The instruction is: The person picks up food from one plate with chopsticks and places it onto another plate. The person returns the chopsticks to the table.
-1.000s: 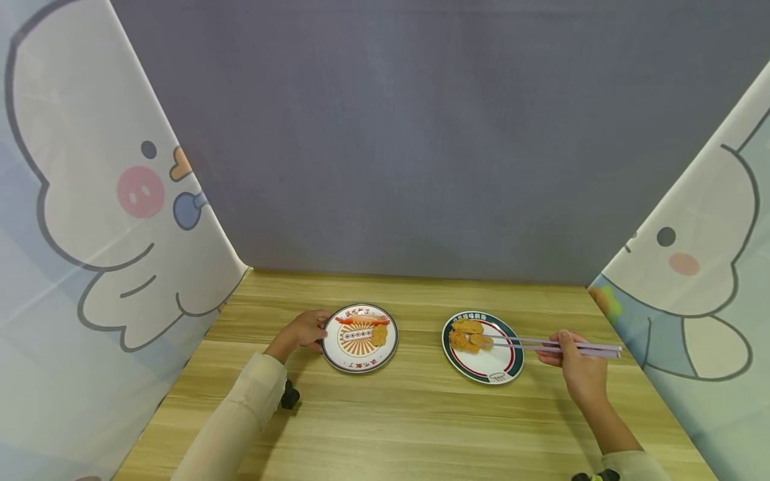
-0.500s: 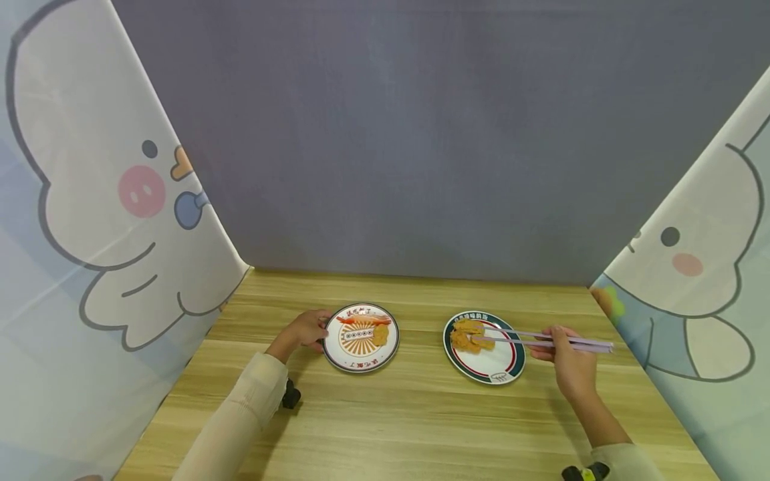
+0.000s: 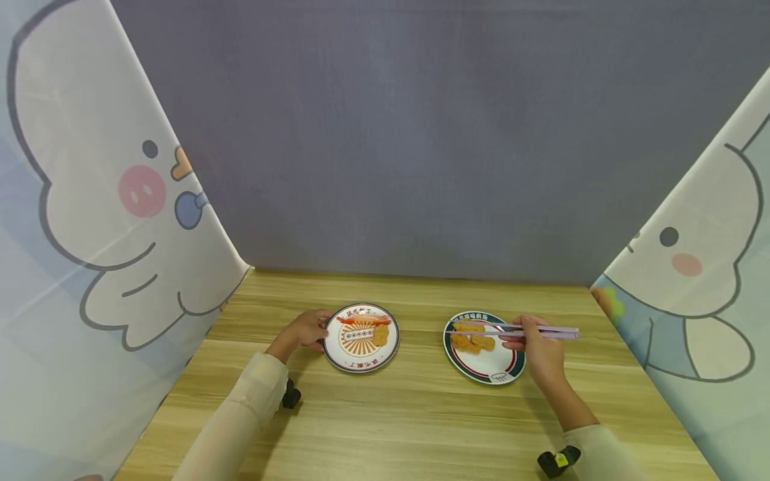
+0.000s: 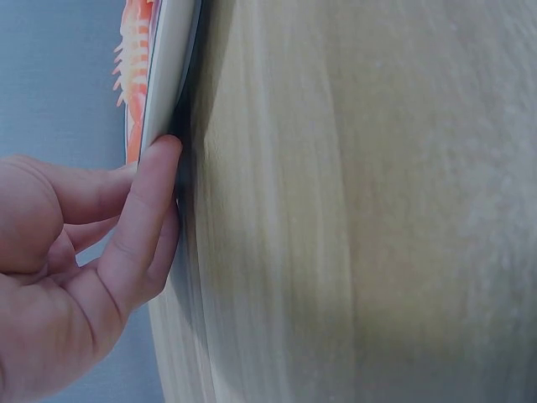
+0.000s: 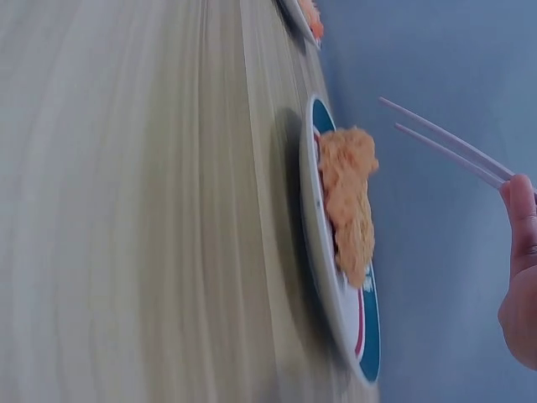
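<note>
My left hand [image 3: 305,329] pinches the near-left rim of a round white plate [image 3: 349,359], which bears a shrimp [image 3: 363,321] and a golden fried piece [image 3: 380,335]. In the left wrist view the thumb lies at the rim and the fingers reach under the plate's edge [image 4: 172,75]. My right hand [image 3: 543,351] holds lilac chopsticks [image 3: 559,331] over a green-rimmed plate [image 3: 492,366]. Several golden fried chicken pieces [image 3: 466,342] lie on that plate's left side. The right wrist view shows the chopstick tips apart, with nothing between them, above the chicken [image 5: 348,201].
Both plates stand on a wood-grain table [image 3: 385,427], with a strip of bare wood between them. A grey backdrop [image 3: 391,147] rises behind the table, and cartoon-printed panels [image 3: 692,300] flank both sides. A black wrist device [image 3: 558,461] sits on each arm.
My right hand has moved left with the chopsticks, whose tips have left the chicken and shifted toward the plate's far-left rim. The left hand and its plate have stayed put.
</note>
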Demonstrator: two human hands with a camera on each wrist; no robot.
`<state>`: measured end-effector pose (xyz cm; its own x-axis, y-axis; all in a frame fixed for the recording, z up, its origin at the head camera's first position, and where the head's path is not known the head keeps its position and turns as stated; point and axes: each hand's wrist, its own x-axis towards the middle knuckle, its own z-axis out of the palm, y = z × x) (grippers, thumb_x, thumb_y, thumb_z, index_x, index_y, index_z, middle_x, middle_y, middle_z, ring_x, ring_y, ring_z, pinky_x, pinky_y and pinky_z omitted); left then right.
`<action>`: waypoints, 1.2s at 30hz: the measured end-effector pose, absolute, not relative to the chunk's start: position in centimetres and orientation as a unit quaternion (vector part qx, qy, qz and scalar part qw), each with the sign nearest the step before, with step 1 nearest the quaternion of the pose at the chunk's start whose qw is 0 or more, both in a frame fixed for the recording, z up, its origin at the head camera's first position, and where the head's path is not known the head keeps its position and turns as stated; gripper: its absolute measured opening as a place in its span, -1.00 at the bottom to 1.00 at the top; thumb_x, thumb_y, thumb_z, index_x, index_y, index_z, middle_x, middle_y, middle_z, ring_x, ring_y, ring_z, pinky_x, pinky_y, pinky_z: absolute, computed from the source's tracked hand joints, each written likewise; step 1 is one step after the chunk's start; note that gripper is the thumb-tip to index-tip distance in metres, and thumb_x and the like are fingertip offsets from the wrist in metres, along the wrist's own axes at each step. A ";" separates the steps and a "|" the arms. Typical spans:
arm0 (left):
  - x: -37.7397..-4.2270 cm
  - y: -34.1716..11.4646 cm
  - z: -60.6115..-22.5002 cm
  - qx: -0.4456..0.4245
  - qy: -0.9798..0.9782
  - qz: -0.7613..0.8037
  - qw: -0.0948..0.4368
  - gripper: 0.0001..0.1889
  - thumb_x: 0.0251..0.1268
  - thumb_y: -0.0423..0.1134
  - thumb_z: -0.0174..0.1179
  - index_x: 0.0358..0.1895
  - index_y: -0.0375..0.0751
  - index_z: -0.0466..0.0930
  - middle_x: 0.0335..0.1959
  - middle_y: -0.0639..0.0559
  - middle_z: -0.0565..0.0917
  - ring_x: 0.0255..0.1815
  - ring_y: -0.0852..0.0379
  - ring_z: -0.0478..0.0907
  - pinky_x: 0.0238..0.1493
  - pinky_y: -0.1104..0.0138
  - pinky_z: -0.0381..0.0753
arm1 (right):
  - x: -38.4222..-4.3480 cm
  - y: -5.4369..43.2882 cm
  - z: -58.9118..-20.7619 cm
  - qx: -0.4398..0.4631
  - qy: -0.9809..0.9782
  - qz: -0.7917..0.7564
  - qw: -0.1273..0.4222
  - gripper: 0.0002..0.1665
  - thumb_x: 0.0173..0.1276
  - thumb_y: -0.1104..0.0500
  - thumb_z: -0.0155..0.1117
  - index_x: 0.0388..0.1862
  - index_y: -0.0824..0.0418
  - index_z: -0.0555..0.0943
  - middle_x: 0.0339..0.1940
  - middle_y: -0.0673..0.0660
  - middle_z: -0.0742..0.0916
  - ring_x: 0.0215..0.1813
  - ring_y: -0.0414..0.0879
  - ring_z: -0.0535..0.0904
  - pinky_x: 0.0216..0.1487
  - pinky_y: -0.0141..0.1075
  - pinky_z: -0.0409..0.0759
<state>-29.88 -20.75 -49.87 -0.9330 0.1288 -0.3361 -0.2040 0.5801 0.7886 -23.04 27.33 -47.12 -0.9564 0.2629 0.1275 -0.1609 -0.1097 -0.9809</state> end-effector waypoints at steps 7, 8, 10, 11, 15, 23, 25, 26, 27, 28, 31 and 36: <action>-29.9 -20.6 -49.9 -0.025 0.870 0.457 0.182 -0.39 0.37 -0.57 0.13 0.49 -0.33 0.33 0.10 -0.36 0.47 -0.32 -0.02 0.64 -0.40 0.26 0.84 | -23.8 25.2 -47.1 -0.020 -0.656 0.741 0.142 -0.64 0.64 0.15 0.02 -0.27 0.37 0.61 -0.48 0.04 0.79 -0.53 -0.13 0.77 -0.48 -0.25 0.81; -29.9 -20.6 -49.9 -0.025 0.870 0.456 0.183 -0.39 0.37 -0.57 0.13 0.49 -0.32 0.33 0.10 -0.36 0.47 -0.32 -0.02 0.65 -0.39 0.26 0.84 | -23.9 24.9 -47.2 -0.016 -0.655 0.742 0.142 -0.63 0.64 0.15 0.02 -0.27 0.39 0.61 -0.48 0.04 0.79 -0.53 -0.12 0.77 -0.48 -0.24 0.81; -29.9 -20.6 -49.8 -0.025 0.871 0.456 0.183 -0.39 0.37 -0.57 0.13 0.49 -0.33 0.32 0.11 -0.37 0.47 -0.32 -0.02 0.65 -0.39 0.26 0.84 | -24.1 24.5 -47.3 -0.011 -0.652 0.744 0.142 -0.61 0.64 0.15 0.02 -0.25 0.45 0.60 -0.47 0.05 0.80 -0.53 -0.11 0.77 -0.49 -0.24 0.80; -29.9 -20.6 -49.8 -0.024 0.871 0.455 0.182 -0.39 0.37 -0.57 0.13 0.49 -0.33 0.32 0.11 -0.37 0.47 -0.32 -0.03 0.65 -0.39 0.26 0.84 | -24.2 24.2 -47.4 -0.009 -0.650 0.747 0.141 -0.59 0.64 0.15 0.03 -0.22 0.50 0.58 -0.46 0.05 0.80 -0.53 -0.11 0.77 -0.49 -0.24 0.81; -29.9 -20.6 -49.7 -0.022 0.871 0.455 0.183 -0.39 0.37 -0.57 0.13 0.49 -0.34 0.32 0.11 -0.38 0.47 -0.32 -0.02 0.65 -0.38 0.25 0.84 | -24.5 23.4 -47.7 -0.009 -0.643 0.754 0.133 -0.54 0.64 0.14 0.04 -0.13 0.62 0.51 -0.44 0.09 0.79 -0.53 -0.10 0.77 -0.46 -0.21 0.81; -29.8 -20.5 -49.6 -0.023 0.873 0.453 0.181 -0.39 0.36 -0.58 0.12 0.48 -0.36 0.32 0.08 -0.37 0.47 -0.34 -0.02 0.65 -0.40 0.26 0.84 | -24.9 21.9 -48.3 -0.020 -0.657 0.745 0.112 -0.50 0.65 0.12 0.02 -0.07 0.66 0.49 -0.40 0.11 0.79 -0.52 -0.12 0.77 -0.44 -0.24 0.82; -29.7 -20.5 -49.6 -0.024 0.873 0.452 0.180 -0.39 0.36 -0.57 0.12 0.48 -0.36 0.32 0.09 -0.37 0.47 -0.34 -0.02 0.65 -0.39 0.27 0.84 | -25.0 21.4 -48.5 -0.018 -0.655 0.747 0.111 -0.48 0.64 0.10 0.04 -0.05 0.67 0.48 -0.37 0.18 0.79 -0.51 -0.11 0.77 -0.42 -0.23 0.83; -29.7 -20.5 -49.6 -0.025 0.873 0.453 0.179 -0.39 0.36 -0.57 0.12 0.48 -0.36 0.32 0.09 -0.38 0.47 -0.34 -0.02 0.65 -0.39 0.27 0.84 | -25.0 21.2 -48.6 -0.019 -0.653 0.749 0.111 -0.47 0.64 0.09 0.05 -0.04 0.66 0.48 -0.35 0.23 0.78 -0.51 -0.10 0.77 -0.42 -0.22 0.83; -29.7 -20.5 -49.5 -0.025 0.873 0.453 0.179 -0.39 0.36 -0.57 0.12 0.49 -0.35 0.32 0.09 -0.37 0.47 -0.34 -0.02 0.65 -0.39 0.27 0.84 | -25.1 20.9 -48.7 -0.018 -0.652 0.750 0.111 -0.48 0.64 0.09 0.05 -0.05 0.66 0.49 -0.33 0.28 0.78 -0.50 -0.09 0.78 -0.42 -0.20 0.83; -29.7 -20.5 -49.6 -0.024 0.873 0.453 0.178 -0.39 0.36 -0.57 0.12 0.49 -0.36 0.32 0.09 -0.38 0.47 -0.34 -0.02 0.65 -0.39 0.27 0.84 | -25.1 20.7 -48.8 -0.020 -0.647 0.754 0.111 -0.50 0.63 0.10 0.06 -0.08 0.63 0.50 -0.32 0.34 0.78 -0.51 -0.07 0.78 -0.42 -0.18 0.83; -29.7 -20.6 -49.6 -0.022 0.873 0.453 0.178 -0.40 0.37 -0.58 0.12 0.48 -0.35 0.33 0.08 -0.37 0.47 -0.34 -0.02 0.65 -0.39 0.27 0.84 | -25.2 19.9 -49.1 -0.019 -0.642 0.760 0.099 -0.61 0.64 0.15 0.01 -0.16 0.51 0.54 -0.33 0.39 0.78 -0.50 -0.03 0.79 -0.41 -0.08 0.83; -29.6 -20.6 -49.7 -0.023 0.871 0.457 0.178 -0.40 0.37 -0.58 0.12 0.47 -0.34 0.34 0.08 -0.37 0.47 -0.33 -0.03 0.65 -0.38 0.26 0.84 | -25.2 18.6 -49.2 -0.019 -0.639 0.765 0.080 -0.65 0.63 0.23 -0.05 -0.13 0.56 0.50 -0.48 0.15 0.78 -0.51 -0.04 0.78 -0.44 -0.08 0.83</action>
<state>-29.65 -20.63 -49.70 -0.9357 0.1231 -0.3305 -0.2016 0.5820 0.7878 -25.23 18.65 -49.23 -0.9866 0.1462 0.0726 -0.0974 -0.1698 -0.9807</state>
